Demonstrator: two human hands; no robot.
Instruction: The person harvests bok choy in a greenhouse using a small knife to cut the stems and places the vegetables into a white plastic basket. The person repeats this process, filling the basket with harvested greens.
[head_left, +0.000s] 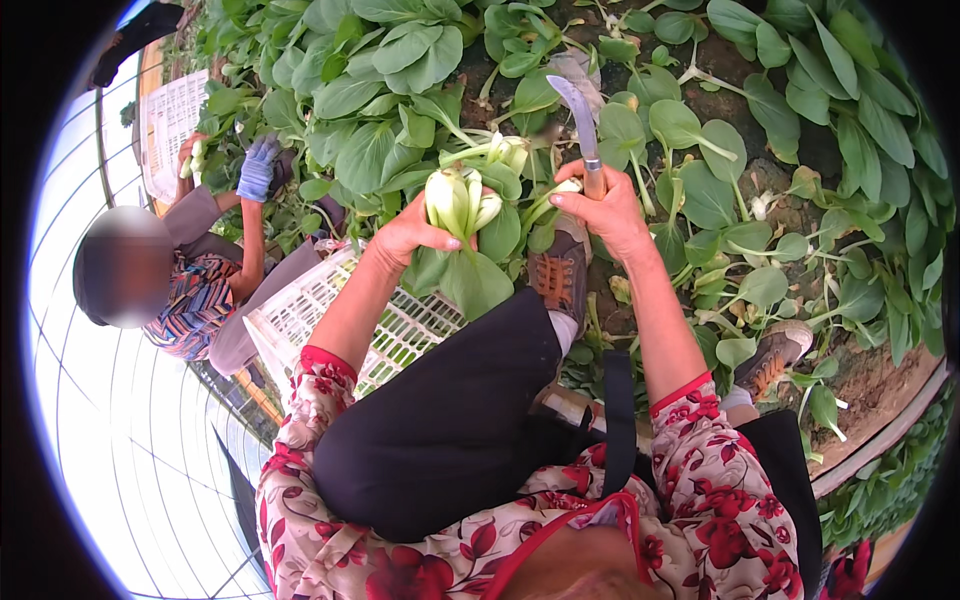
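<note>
My left hand grips a head of bok choy, its pale cut base facing up and its leaves hanging below. Just behind it a second pale base shows; whether my fingers hold that one too, I cannot tell. In my right hand is a small curved harvesting knife with a wooden handle, its blade pointing up and away from me. Between that thumb and fingers there is also a bok choy stalk with a pale end.
A white plastic crate with greens inside stands by my left forearm. Bok choy plants grow ahead, and loose leaves litter the soil at right. To the left a co-worker with one gloved hand crouches near another crate.
</note>
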